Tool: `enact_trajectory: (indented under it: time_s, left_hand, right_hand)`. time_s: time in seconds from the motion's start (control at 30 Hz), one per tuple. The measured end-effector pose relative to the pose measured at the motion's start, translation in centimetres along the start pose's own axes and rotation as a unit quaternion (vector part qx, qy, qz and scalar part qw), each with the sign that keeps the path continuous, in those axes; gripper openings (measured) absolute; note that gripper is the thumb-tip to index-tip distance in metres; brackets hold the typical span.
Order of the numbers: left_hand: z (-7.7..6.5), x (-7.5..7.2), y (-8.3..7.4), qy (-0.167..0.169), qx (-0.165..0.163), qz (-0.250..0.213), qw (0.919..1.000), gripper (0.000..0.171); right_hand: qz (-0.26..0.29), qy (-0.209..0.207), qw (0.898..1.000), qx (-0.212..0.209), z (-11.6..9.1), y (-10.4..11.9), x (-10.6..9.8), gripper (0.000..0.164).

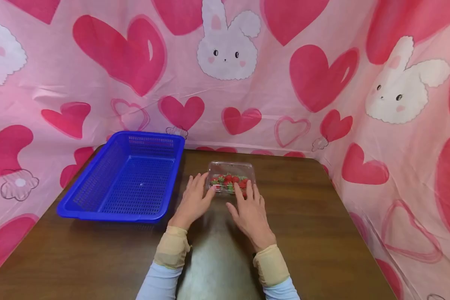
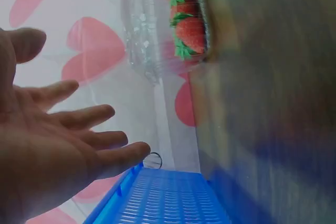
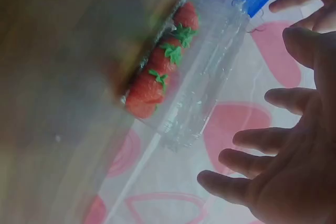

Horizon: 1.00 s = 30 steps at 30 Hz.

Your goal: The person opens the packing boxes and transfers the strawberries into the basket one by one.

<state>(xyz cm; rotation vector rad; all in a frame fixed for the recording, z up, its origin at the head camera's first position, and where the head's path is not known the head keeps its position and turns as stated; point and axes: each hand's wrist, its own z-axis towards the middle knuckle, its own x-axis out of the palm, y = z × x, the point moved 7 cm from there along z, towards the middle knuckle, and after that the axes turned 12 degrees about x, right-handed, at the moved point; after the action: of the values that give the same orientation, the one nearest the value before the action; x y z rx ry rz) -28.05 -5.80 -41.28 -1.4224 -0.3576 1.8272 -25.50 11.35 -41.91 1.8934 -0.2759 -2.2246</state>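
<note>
A clear plastic box (image 1: 230, 166) with several red strawberries (image 1: 229, 180) in it sits on the table, near its far edge. In the right wrist view the strawberries (image 3: 161, 59) lie along the bottom of the box, green leaves showing. My left hand (image 1: 196, 200) is at the box's left side, its fingers spread and relaxed in the left wrist view. My right hand (image 1: 250, 210) reaches toward the near right corner, fingers extended and apart, overlapping the box in the head view. Both wrist views show a gap between the fingers and the box.
A large blue plastic basket (image 1: 142, 217) with slotted walls stands on the left of the brown wooden table (image 1: 307, 233), close to my left hand. A pink curtain (image 1: 270, 96) with hearts and rabbits hangs behind the table and along its sides.
</note>
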Motion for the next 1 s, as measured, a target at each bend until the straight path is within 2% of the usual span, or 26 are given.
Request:
enact_trajectory:
  time_s: [0.13,0.33,0.57,0.77,0.87,1.0]
  left_hand:
    - [0.7,-1.0,0.2,-0.051,-0.012,-0.05,0.9974,0.05]
    - [1.4,-1.9,1.5,-0.099,-0.084,-0.138,0.9818,0.036]
    - [2.2,-1.7,3.3,-0.123,-0.123,-0.143,0.9743,0.031]
    - [2.2,-0.7,4.5,-0.127,-0.163,-0.148,0.9671,0.031]
    - [2.3,0.4,5.0,-0.124,-0.182,-0.214,0.9515,0.034]
    - [2.2,1.7,5.9,-0.127,-0.216,-0.31,0.9172,0.037]
  right_hand:
    - [-0.014,-0.035,0.999,-0.03,0.8,0.5,-0.8,0.063]
    - [-0.035,-0.078,0.992,-0.093,2.4,1.4,-2.3,0.054]
    - [-0.025,-0.11,0.978,-0.177,3.9,1.5,-3.4,0.032]
    - [-0.036,-0.087,0.964,-0.247,4.9,2.0,-2.8,0.018]
    - [-0.06,-0.074,0.958,-0.27,5.4,2.4,-2.3,0.018]
    - [-0.085,-0.042,0.95,-0.297,5.6,3.0,-1.7,0.018]
